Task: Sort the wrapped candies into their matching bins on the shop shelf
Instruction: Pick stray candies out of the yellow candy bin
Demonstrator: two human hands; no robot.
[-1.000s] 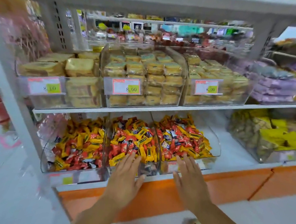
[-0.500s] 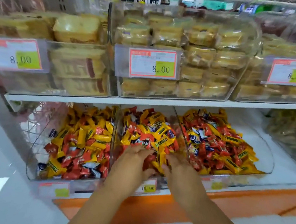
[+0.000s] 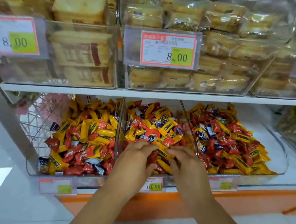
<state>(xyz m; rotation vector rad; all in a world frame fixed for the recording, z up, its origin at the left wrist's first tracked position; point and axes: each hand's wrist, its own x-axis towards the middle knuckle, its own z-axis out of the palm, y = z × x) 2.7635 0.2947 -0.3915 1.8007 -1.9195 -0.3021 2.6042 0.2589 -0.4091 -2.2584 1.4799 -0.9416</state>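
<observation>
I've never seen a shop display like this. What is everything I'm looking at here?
Candy bins: three, clear, side by side on the lower shelf.
Wrapped candies: too many to count, yellow, red and some blue-white, mixed in all three bins.
Packaged cakes: many, pale yellow, in clear bins on the upper shelf.
Price tags: six, white with red frame and green patch, at the bin fronts.
Shelf base: one, orange, under the lower shelf.
Left hand: one, in the middle candy bin, fingers curled among candies.
Right hand: one, beside it in the same bin; whether either holds a candy is unclear.
</observation>
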